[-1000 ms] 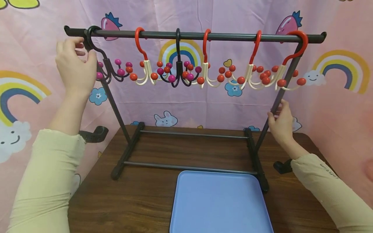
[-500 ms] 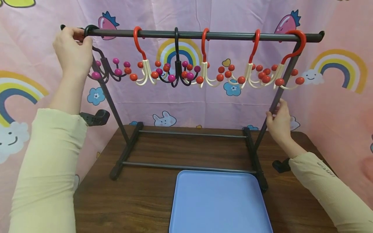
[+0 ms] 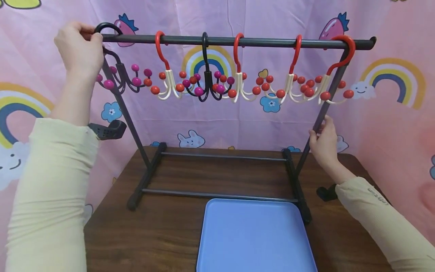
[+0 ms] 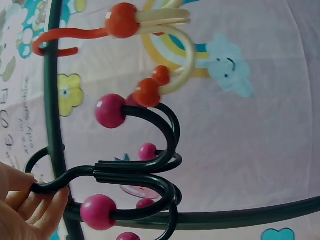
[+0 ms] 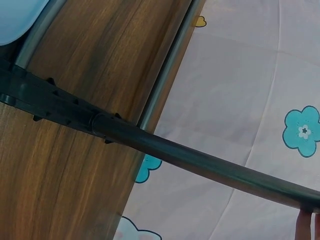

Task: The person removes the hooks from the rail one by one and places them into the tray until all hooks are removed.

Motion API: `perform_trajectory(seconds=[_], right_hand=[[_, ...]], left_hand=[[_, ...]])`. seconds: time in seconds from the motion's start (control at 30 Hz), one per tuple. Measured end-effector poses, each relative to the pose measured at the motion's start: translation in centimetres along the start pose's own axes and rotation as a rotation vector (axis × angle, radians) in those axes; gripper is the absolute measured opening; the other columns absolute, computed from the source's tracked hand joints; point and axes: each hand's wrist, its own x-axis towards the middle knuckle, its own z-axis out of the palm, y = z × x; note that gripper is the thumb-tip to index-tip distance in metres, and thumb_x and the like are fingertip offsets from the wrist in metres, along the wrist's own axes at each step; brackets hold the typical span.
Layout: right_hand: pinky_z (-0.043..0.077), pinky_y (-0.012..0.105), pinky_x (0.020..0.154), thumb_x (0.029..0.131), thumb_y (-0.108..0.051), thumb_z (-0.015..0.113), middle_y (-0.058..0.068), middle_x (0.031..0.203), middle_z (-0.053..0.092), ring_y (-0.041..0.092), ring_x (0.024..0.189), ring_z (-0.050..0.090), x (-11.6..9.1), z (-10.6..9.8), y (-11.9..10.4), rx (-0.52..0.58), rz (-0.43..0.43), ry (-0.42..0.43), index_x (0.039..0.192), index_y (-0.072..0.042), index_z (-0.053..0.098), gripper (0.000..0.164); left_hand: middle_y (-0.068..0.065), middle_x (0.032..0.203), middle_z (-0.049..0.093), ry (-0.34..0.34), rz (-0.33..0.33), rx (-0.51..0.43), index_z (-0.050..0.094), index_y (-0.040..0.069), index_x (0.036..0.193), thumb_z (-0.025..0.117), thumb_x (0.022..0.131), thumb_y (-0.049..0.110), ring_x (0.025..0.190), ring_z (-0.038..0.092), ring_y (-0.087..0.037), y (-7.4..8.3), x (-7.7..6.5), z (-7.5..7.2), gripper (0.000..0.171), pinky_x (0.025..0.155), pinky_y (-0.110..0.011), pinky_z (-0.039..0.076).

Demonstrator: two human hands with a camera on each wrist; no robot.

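Observation:
My left hand (image 3: 79, 49) is at the left end of the rack's top bar (image 3: 258, 42). Its thumb and fingers pinch the curved neck of a black claw-hook hanger (image 3: 121, 75) with pink ball tips. In the left wrist view the hanger's hook (image 4: 35, 160) loops around the bar, and its arms (image 4: 150, 170) spread below. Seen from the head, the top of that hook stands a little above the bar. My right hand (image 3: 324, 145) grips the rack's right upright (image 3: 321, 117) below the hangers; only its fingertips (image 5: 303, 225) show in the right wrist view.
Along the bar hang another black hanger (image 3: 207, 77) and several red-and-cream hangers (image 3: 170, 81), their arms overlapping. The black rack base (image 3: 217, 194) stands on a wooden table (image 3: 146, 234). A blue tray (image 3: 255, 238) lies at the front. Patterned cloth (image 3: 258, 132) hangs behind.
My left hand has risen to the bar from just below it and taken hold of the left black hanger, whose hook now stands higher and slightly left. My right hand stays on the upright.

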Motion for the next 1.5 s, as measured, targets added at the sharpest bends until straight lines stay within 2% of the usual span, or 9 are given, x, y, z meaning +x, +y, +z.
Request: perform_trajectory(seconds=[0.13, 0.27, 0.47, 0.67, 0.87, 1.0, 1.1, 1.3, 1.5], right_hand=[[0.044, 0.043, 0.079, 0.085, -0.008, 0.046, 0.016, 0.106, 0.041, 0.026, 0.096, 0.049, 0.2, 0.0, 0.0, -0.002, 0.01, -0.012, 0.125, -0.008, 0.024, 0.045], [0.044, 0.043, 0.079, 0.086, -0.008, 0.046, 0.016, 0.106, 0.042, 0.026, 0.096, 0.05, 0.2, -0.1, 0.0, -0.004, 0.015, -0.017, 0.125, -0.008, 0.024, 0.045], [0.044, 0.043, 0.077, 0.085, -0.008, 0.047, 0.017, 0.104, 0.042, 0.027, 0.095, 0.049, 0.2, -0.2, 0.1, -0.01, -0.001, -0.003, 0.124, -0.007, 0.026, 0.044], [0.045, 0.044, 0.077, 0.085, -0.008, 0.047, 0.018, 0.105, 0.042, 0.029, 0.095, 0.05, 0.2, -0.2, 0.1, -0.009, -0.007, -0.007, 0.122, -0.006, 0.026, 0.043], [0.045, 0.045, 0.076, 0.085, -0.008, 0.047, 0.019, 0.105, 0.042, 0.03, 0.095, 0.05, 0.3, -0.4, 0.1, -0.017, -0.006, -0.018, 0.122, -0.005, 0.026, 0.043], [0.045, 0.045, 0.076, 0.085, -0.009, 0.048, 0.019, 0.105, 0.043, 0.03, 0.095, 0.05, 0.4, -0.5, 0.1, -0.011, -0.01, -0.031, 0.122, -0.005, 0.026, 0.043], [0.044, 0.045, 0.077, 0.085, -0.011, 0.048, 0.018, 0.104, 0.044, 0.03, 0.095, 0.05, 0.4, -0.5, 0.2, -0.001, -0.009, -0.046, 0.122, -0.006, 0.026, 0.043], [0.044, 0.046, 0.077, 0.085, -0.011, 0.049, 0.018, 0.102, 0.046, 0.03, 0.094, 0.051, 0.5, -0.7, 0.6, 0.007, -0.018, -0.05, 0.122, -0.007, 0.026, 0.044], [0.044, 0.045, 0.078, 0.085, -0.013, 0.049, 0.017, 0.102, 0.046, 0.029, 0.095, 0.051, 0.4, -0.6, 0.7, 0.008, -0.002, -0.056, 0.122, -0.008, 0.026, 0.044]], left_hand=[[0.012, 0.072, 0.047, 0.02, 0.017, -0.139, 0.059, 0.01, 0.105, 0.053, 0.082, 0.015, 0.056, 0.05, 0.005, 1.1, -0.4, -0.5, 0.025, 0.051, -0.001, 0.038], [0.009, 0.079, 0.049, 0.02, 0.026, -0.23, 0.062, 0.014, 0.101, 0.058, 0.078, 0.02, 0.065, 0.055, 0.004, 2.0, -1.2, -1.0, 0.024, 0.067, -0.01, 0.044], [0.014, 0.079, 0.048, 0.027, 0.084, -0.037, 0.06, 0.015, 0.104, 0.053, 0.082, 0.021, 0.067, 0.048, 0.008, 2.3, -3.3, -1.3, 0.024, 0.077, -0.011, 0.04], [0.016, 0.079, 0.049, 0.007, 0.102, 0.027, 0.06, 0.014, 0.105, 0.053, 0.082, 0.02, 0.063, 0.048, 0.008, 1.2, -5.7, -1.3, 0.025, 0.065, -0.01, 0.041], [0.006, 0.086, 0.056, -0.02, 0.095, 0.055, 0.06, 0.014, 0.105, 0.054, 0.081, 0.025, 0.061, 0.051, 0.006, -0.6, -7.9, -0.6, 0.027, 0.059, -0.008, 0.04], [-0.001, 0.099, 0.059, -0.05, 0.11, 0.162, 0.058, 0.014, 0.109, 0.05, 0.082, 0.03, 0.072, 0.053, 0.001, -2.0, -9.4, 0.0, 0.032, 0.063, -0.011, 0.04], [-0.007, 0.105, 0.058, -0.077, 0.162, 0.253, 0.056, 0.013, 0.112, 0.047, 0.084, 0.031, 0.083, 0.054, -0.01, -2.8, -10.7, 0.3, 0.034, 0.062, -0.014, 0.039], [-0.01, 0.099, 0.06, -0.131, 0.245, 0.235, 0.056, 0.008, 0.109, 0.048, 0.084, 0.028, 0.087, 0.053, -0.019, -4.0, -12.9, 1.2, 0.033, 0.057, -0.017, 0.037], [-0.009, 0.094, 0.06, -0.185, 0.163, 0.162, 0.057, 0.009, 0.107, 0.052, 0.082, 0.032, 0.08, 0.051, -0.009, -5.0, -15.1, 2.2, 0.034, 0.052, -0.02, 0.036]])
